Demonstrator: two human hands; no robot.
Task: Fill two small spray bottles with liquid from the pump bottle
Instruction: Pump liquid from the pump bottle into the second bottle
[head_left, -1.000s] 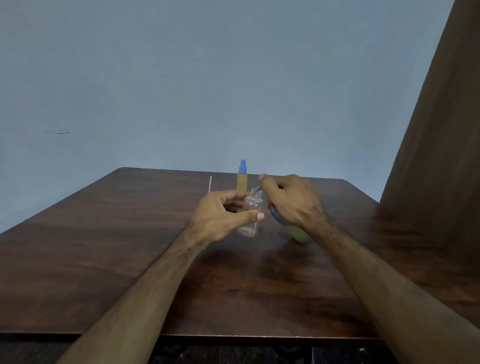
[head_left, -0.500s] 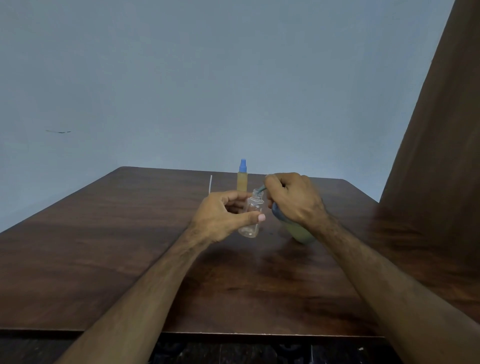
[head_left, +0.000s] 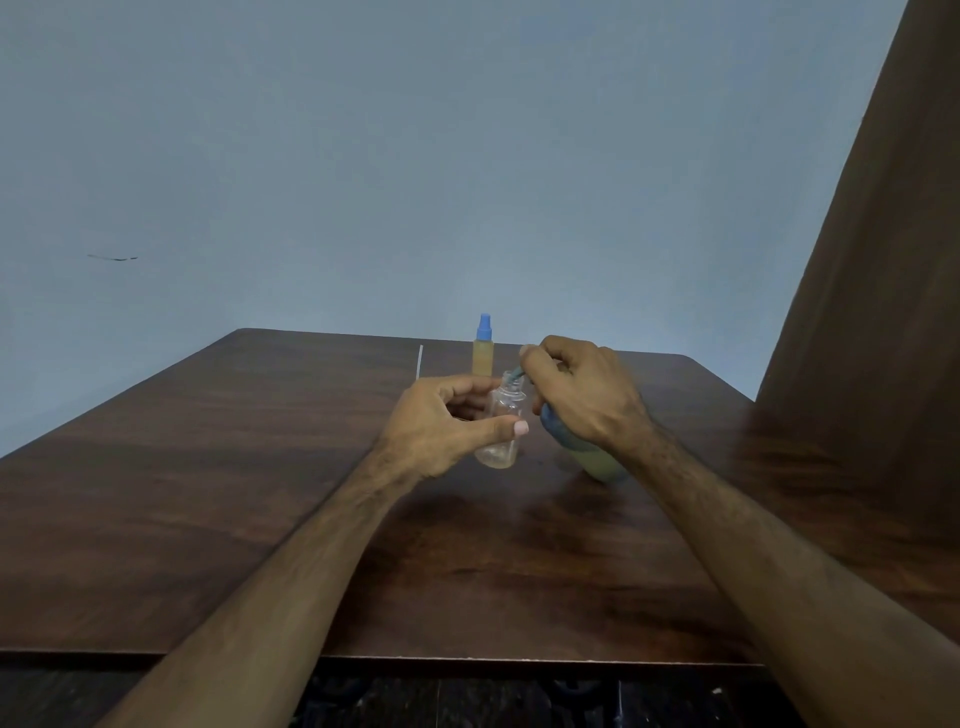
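My left hand (head_left: 441, 421) grips a small clear spray bottle (head_left: 503, 434) that stands uncapped on the wooden table (head_left: 208, 493), nearly empty with a trace of liquid at the bottom. My right hand (head_left: 582, 395) holds the pump bottle (head_left: 597, 460), tilted, its yellowish-green body showing below my wrist and its bluish pump head mostly hidden under my fingers. The pump's nozzle (head_left: 515, 375) points into the clear bottle's mouth. Behind them stands a second slim spray bottle (head_left: 483, 353) filled with yellow liquid and closed with a blue cap.
A thin white tube (head_left: 418, 362) lies on the table to the left of the filled bottle. A brown curtain (head_left: 872, 312) hangs along the right side. A blue-grey wall rises behind the table's far edge.
My right hand and the pump bottle have shifted slightly right and up, bringing the nozzle over the clear bottle's mouth. My left hand keeps the clear bottle in place.
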